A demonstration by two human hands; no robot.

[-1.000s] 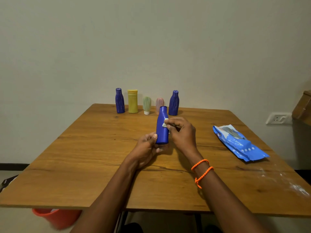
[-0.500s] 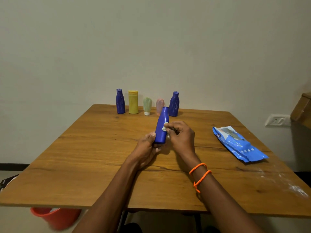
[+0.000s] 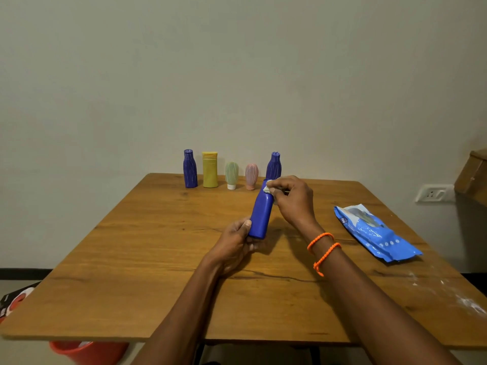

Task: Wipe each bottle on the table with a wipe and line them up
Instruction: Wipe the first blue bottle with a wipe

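My left hand (image 3: 235, 241) grips the base of a plain blue bottle (image 3: 260, 216), tilted with its top leaning away and to the right, above the wooden table (image 3: 147, 248). My right hand (image 3: 292, 198) pinches a small white wipe (image 3: 267, 189) against the bottle's neck. Along the table's far edge stands a row of bottles: a dark blue one (image 3: 190, 168), a yellow one (image 3: 210, 169), a small green one (image 3: 231, 175), a small pink one (image 3: 251, 176) and another dark blue one (image 3: 274, 166).
A blue pack of wipes (image 3: 376, 234) lies on the table to the right. White smears (image 3: 463, 299) mark the near right corner. A red bucket (image 3: 87, 353) sits below the table's near left edge. A wall socket (image 3: 432, 193) is at the right.
My right hand has slid the wipe up from the bottle's body to its neck. The bottle now leans further to the right.
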